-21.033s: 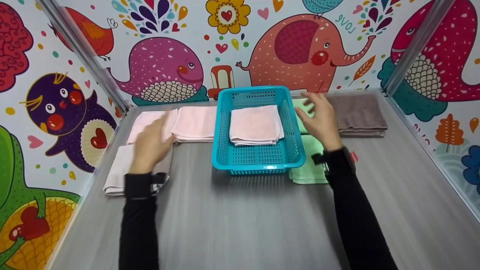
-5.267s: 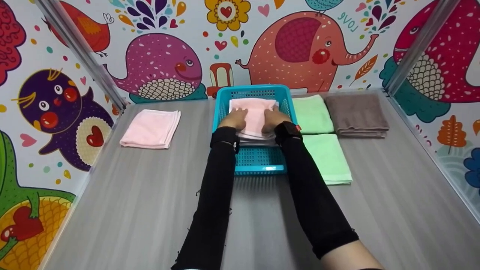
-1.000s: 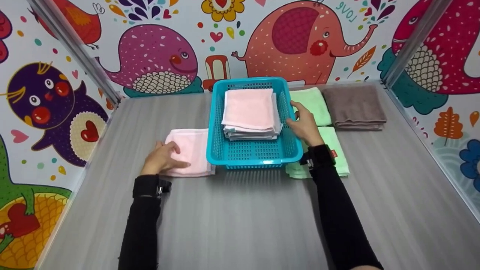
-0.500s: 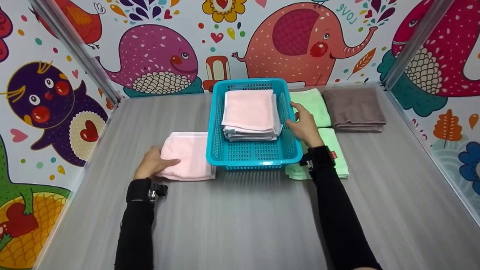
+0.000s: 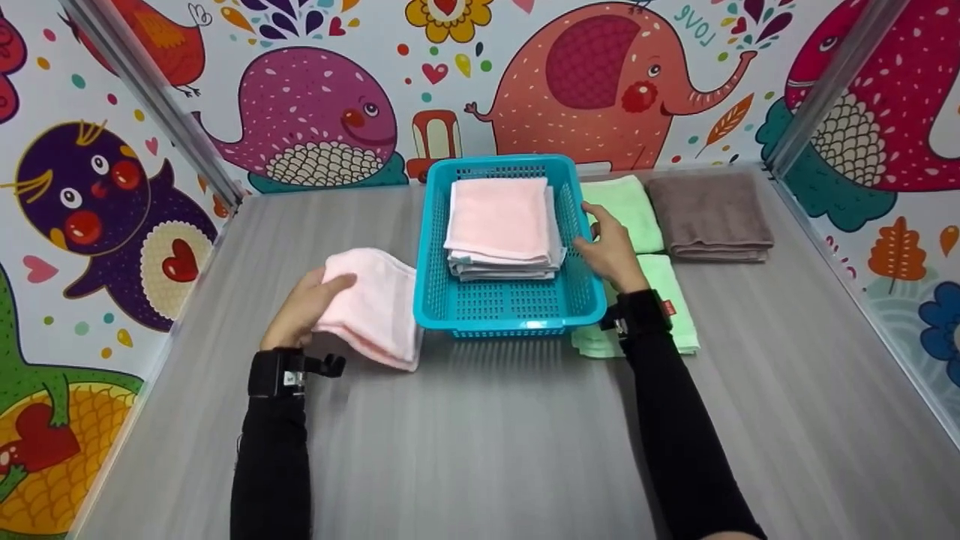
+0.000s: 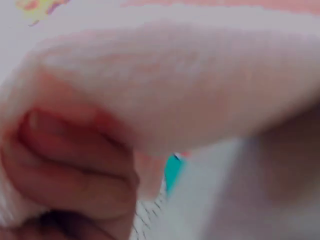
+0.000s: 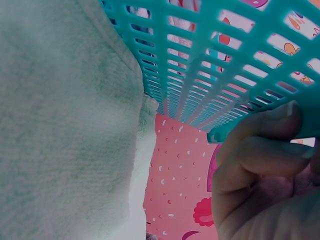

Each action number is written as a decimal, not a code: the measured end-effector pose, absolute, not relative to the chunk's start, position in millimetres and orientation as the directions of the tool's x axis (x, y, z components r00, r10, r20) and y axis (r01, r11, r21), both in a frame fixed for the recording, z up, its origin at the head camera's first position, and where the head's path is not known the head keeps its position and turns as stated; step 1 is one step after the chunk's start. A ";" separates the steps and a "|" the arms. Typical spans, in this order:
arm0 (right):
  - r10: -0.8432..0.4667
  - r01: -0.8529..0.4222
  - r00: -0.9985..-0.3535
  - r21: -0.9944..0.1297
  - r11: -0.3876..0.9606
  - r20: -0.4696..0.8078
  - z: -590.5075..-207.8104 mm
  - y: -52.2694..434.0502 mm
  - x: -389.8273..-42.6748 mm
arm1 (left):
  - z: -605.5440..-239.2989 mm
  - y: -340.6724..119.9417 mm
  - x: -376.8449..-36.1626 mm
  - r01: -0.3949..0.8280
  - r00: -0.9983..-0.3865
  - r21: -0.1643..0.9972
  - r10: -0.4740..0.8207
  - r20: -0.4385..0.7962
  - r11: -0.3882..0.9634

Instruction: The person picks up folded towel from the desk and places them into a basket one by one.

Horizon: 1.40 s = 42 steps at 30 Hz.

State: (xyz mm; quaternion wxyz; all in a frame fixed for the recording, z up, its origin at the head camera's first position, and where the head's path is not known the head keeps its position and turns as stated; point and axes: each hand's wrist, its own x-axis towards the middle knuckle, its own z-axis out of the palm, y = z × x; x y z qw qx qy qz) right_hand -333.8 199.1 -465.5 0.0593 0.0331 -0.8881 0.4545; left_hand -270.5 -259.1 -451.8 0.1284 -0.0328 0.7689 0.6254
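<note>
My left hand (image 5: 298, 307) holds a folded pink towel (image 5: 375, 307) by its left edge, thumb on top. The towel is tilted up at that side, its right side close to the blue-green plastic basket (image 5: 517, 325). In the left wrist view, fingers (image 6: 70, 190) curl under the blurred towel cloth (image 6: 180, 85). My right hand (image 5: 611, 251) grips the basket's right rim; the right wrist view has its bent fingers (image 7: 250, 160) at the rim. Inside the basket, toward its back, lies a stack of folded towels (image 5: 499, 217), pink on top with whitish-grey ones below.
Right of the basket lie two folded green towels, one behind (image 5: 630, 210) and one in front (image 5: 671, 300), partly covered by the right hand and basket. A folded brown towel (image 5: 709, 214) lies at the back right. A cartoon-patterned wall (image 5: 450, 82) closes the back of the grey table (image 5: 480, 442).
Since 21 seconds ago, the basket stack has grown and towels on the left have gone. In the last second, my left hand took hold of the pink towel and raised its left edge. The right hand stayed.
</note>
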 end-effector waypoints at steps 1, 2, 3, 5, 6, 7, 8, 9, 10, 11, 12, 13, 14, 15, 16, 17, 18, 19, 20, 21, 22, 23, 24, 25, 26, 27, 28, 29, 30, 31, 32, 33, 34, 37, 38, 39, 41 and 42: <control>-0.005 -0.115 -0.990 -0.803 0.585 0.138 -465.1 199.4 -334.3 | -444.7 -255.4 -269.3 -0.203 -0.969 0.968 0.114 -0.220 0.148; -0.003 -0.116 -0.990 -0.803 0.584 0.141 -464.9 199.8 -334.8 | -437.4 -251.7 -268.0 -0.187 -0.973 0.978 0.116 -0.197 0.095; -0.002 -0.119 -0.989 -0.802 0.585 0.145 -464.6 200.1 -335.2 | -430.1 -248.1 -266.2 -0.165 -0.979 0.985 0.115 -0.171 0.056; -0.001 -0.124 -0.988 -0.800 0.587 0.153 -464.3 200.3 -335.8 | -415.4 -240.4 -261.4 -0.128 -0.986 0.992 0.108 -0.126 -0.013; 0.001 -0.124 -0.988 -0.797 0.591 0.154 -464.1 200.3 -335.8 | -408.3 -236.4 -258.6 -0.110 -0.989 0.993 0.104 -0.106 -0.032; 0.002 -0.121 -0.988 -0.796 0.594 0.152 -463.8 200.1 -335.6 | -401.9 -232.9 -255.8 -0.092 -0.991 0.994 0.103 -0.087 -0.051; 0.003 -0.114 -0.989 -0.793 0.599 0.145 -463.5 199.8 -335.3 | -396.0 -228.9 -253.3 -0.066 -0.993 0.996 0.102 -0.060 -0.060; 0.002 -0.109 -0.990 -0.786 0.608 0.139 -463.0 199.4 -334.8 | -390.5 -224.5 -251.1 -0.044 -0.994 0.996 0.101 -0.037 -0.072; 0.000 -0.102 -0.992 -0.776 0.622 0.130 -462.2 199.0 -334.2 | -385.2 -219.4 -248.9 -0.024 -0.995 0.996 0.102 -0.015 -0.083; -0.004 -0.095 -0.993 -0.763 0.640 0.120 -461.4 198.9 -333.4 | -380.6 -213.6 -247.3 -0.002 -0.994 0.996 0.107 0.008 -0.093; -0.012 -0.090 -0.994 -0.745 0.661 0.109 -460.0 198.9 -332.3 | -376.5 -207.1 -245.8 0.021 -0.993 0.994 0.113 0.033 -0.103; -0.020 -0.089 -0.994 -0.723 0.685 0.104 -458.2 199.6 -331.1 | -373.1 -199.8 -245.2 0.047 -0.990 0.992 0.124 0.061 -0.113; -0.029 -0.089 -0.995 -0.698 0.711 0.097 -456.0 200.9 -329.6 | -370.1 -191.9 -244.9 0.069 -0.986 0.990 0.140 0.087 -0.125; -0.039 -0.092 -0.995 -0.672 0.735 0.094 -453.1 202.5 -327.6 | -367.5 -183.7 -244.8 0.085 -0.981 0.987 0.159 0.107 -0.139; -0.047 -0.095 -0.995 -0.651 0.753 0.091 -449.4 204.7 -325.4 | -365.0 -175.4 -244.7 0.099 -0.975 0.983 0.183 0.126 -0.153; -0.052 -0.097 -0.995 -0.637 0.765 0.090 -445.3 207.7 -323.0 | -362.9 -167.2 -245.0 0.112 -0.966 0.979 0.210 0.148 -0.171; -0.055 -0.101 -0.994 -0.629 0.771 0.093 -440.3 211.0 -320.6 | -361.3 -159.4 -245.6 0.126 -0.957 0.975 0.237 0.168 -0.184; -0.053 -0.105 -0.994 -0.626 0.773 0.101 -434.9 214.5 -317.9 | -359.5 -152.1 -246.0 0.138 -0.947 0.971 0.262 0.187 -0.196; -0.052 -0.110 -0.993 -0.636 0.764 0.109 -429.3 217.9 -315.3 | -358.0 -145.3 -246.5 0.148 -0.935 0.967 0.288 0.205 -0.209; -0.054 -0.119 -0.991 -0.654 0.747 0.119 -423.3 220.7 -312.4 | -356.5 -139.1 -246.9 0.162 -0.923 0.963 0.310 0.225 -0.216; -0.065 -0.129 -0.991 -0.683 0.719 0.118 -417.1 222.9 -309.6 | -355.2 -133.6 -247.3 0.177 -0.911 0.959 0.331 0.244 -0.221; -0.091 -0.144 -0.990 -0.717 0.682 0.112 -411.2 223.7 -306.3 | -354.2 -128.8 -247.4 0.192 -0.899 0.956 0.351 0.262 -0.222; -0.135 -0.167 -0.985 -0.756 0.632 0.105 -405.5 222.6 -302.9 | -353.5 -124.8 -247.4 0.203 -0.888 0.954 0.368 0.274 -0.222; -0.188 -0.191 -0.977 -0.795 0.576 0.099 -400.4 219.6 -299.2 | -352.5 -121.1 -246.7 0.210 -0.879 0.952 0.383 0.283 -0.221; -0.248 -0.211 -0.964 -0.832 0.513 0.092 -395.3 214.8 -294.8 | -351.9 -117.8 -246.1 0.217 -0.870 0.952 0.400 0.289 -0.217; -0.311 -0.225 -0.947 -0.864 0.450 0.085 -390.7 208.9 -290.3 | -351.1 -114.8 -245.2 0.225 -0.862 0.951 0.412 0.296 -0.211; -0.370 -0.237 -0.925 -0.891 0.387 0.086 -387.3 202.0 -286.3 | -350.7 -111.3 -244.3 0.241 -0.852 0.948 0.422 0.309 -0.208; -0.422 -0.251 -0.901 -0.912 0.325 0.097 -384.8 194.3 -282.7 | -350.4 -108.0 -243.3 0.257 -0.844 0.945 0.429 0.322 -0.203; -0.461 -0.258 -0.880 -0.928 0.268 0.112 -383.1 186.6 -279.9 | -350.2 -104.8 -242.1 0.279 -0.835 0.939 0.433 0.340 -0.199; -0.482 -0.259 -0.867 -0.939 0.224 0.124 -382.3 179.3 -277.3 | -350.2 -101.7 -241.0 0.309 -0.825 0.930 0.431 0.365 -0.197; -0.496 -0.254 -0.858 -0.949 0.184 0.133 -382.5 172.2 -275.3 | -350.6 -99.7 -240.0 0.342 -0.812 0.918 0.429 0.395 -0.200; -0.503 -0.245 -0.852 -0.959 0.143 0.143 -383.9 165.9 -274.4 | -351.3 -98.1 -239.1 0.377 -0.798 0.903 0.423 0.429 -0.206; -0.505 -0.229 -0.850 -0.969 0.094 0.152 -385.9 159.9 -274.0 | -352.4 -96.9 -238.4 0.411 -0.784 0.886 0.413 0.464 -0.215; -0.530 -0.131 -0.834 -0.988 -0.077 0.152 -392.1 146.0 -273.2 | -355.0 -95.8 -237.2 0.490 -0.745 0.835 0.379 0.550 -0.249; -0.553 -0.095 -0.819 -0.986 -0.139 0.157 -394.5 142.3 -273.1 | -355.7 -95.7 -236.8 0.507 -0.732 0.822 0.372 0.570 -0.260; -0.579 -0.053 -0.800 -0.979 -0.197 0.159 -396.5 138.7 -272.9 | -356.5 -95.4 -236.5 0.522 -0.721 0.810 0.369 0.586 -0.268; -0.638 0.029 -0.754 -0.962 -0.272 0.158 -399.3 133.8 -271.3 | -358.1 -94.9 -236.3 0.546 -0.701 0.791 0.367 0.611 -0.275; -0.662 0.055 -0.733 -0.956 -0.289 0.158 -399.4 132.5 -269.9 | -358.5 -94.6 -236.3 0.557 -0.692 0.784 0.370 0.620 -0.274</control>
